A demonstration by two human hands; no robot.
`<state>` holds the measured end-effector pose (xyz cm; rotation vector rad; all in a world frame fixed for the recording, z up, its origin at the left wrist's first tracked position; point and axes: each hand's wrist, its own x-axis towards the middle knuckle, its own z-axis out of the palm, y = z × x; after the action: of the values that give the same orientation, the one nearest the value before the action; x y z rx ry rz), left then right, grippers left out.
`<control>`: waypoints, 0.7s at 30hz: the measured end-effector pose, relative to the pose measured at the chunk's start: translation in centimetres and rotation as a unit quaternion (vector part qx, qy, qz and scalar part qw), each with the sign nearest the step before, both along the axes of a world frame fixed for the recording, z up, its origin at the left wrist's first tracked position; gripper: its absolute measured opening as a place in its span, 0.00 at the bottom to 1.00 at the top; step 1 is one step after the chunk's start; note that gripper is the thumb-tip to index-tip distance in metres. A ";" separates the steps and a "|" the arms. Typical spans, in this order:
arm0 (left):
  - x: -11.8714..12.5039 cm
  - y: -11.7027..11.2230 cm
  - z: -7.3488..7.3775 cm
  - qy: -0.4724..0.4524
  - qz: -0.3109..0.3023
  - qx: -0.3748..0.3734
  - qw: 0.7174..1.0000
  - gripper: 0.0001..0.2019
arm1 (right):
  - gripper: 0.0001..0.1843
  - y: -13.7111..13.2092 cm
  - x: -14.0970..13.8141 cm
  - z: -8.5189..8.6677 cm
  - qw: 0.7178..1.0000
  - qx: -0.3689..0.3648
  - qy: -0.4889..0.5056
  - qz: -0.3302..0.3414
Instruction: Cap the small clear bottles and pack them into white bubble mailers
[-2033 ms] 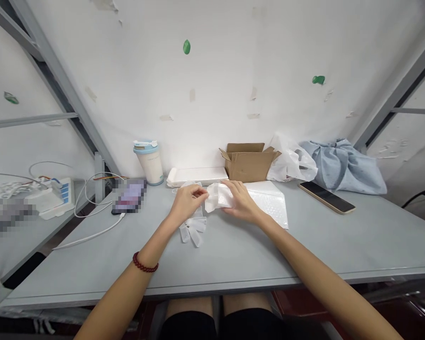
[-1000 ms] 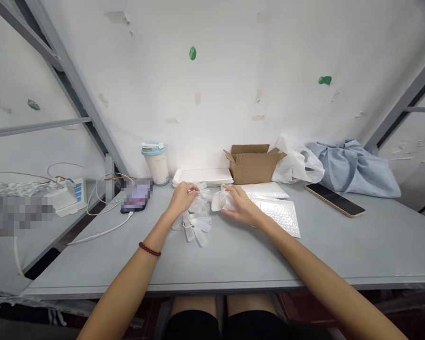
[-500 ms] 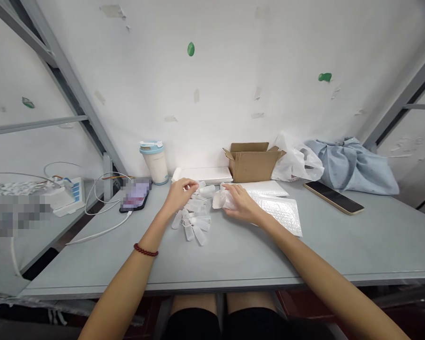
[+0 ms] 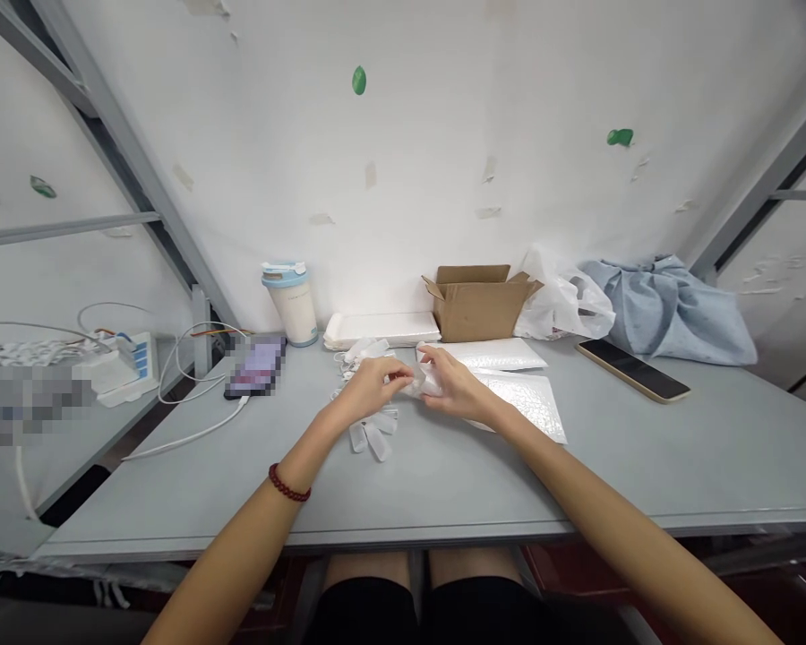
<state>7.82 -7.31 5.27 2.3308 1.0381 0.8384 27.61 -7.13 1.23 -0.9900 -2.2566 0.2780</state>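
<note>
White pouch (image 4: 431,381): mid-counter (image 4: 443,488), mouth toward 9 o'clock.
Right hand (image 4: 457,385): grip wrapped around it, apparently steadying it.
Left hand (image 4: 372,385): grip at the mouth; unclear whether clasping anything.
Clear tags (image 4: 377,442): toward 8 o'clock, likely for easy reach.

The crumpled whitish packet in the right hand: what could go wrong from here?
The whitish packet looks soft, so it might fold or slip in the right hand. The left hand hides part of the small translucent pieces on the table, so it could knock some astray.
</note>
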 end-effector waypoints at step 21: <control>-1.2 1.2 0.6 -0.114 0.147 -0.039 0.982 0.13 | 0.42 -1.2 -0.9 1.3 0.985 0.083 -0.119 -0.094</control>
<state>6.66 -6.12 5.84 1.9888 1.3044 1.1230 26.70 -8.30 2.54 -1.1877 -2.3301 -0.1142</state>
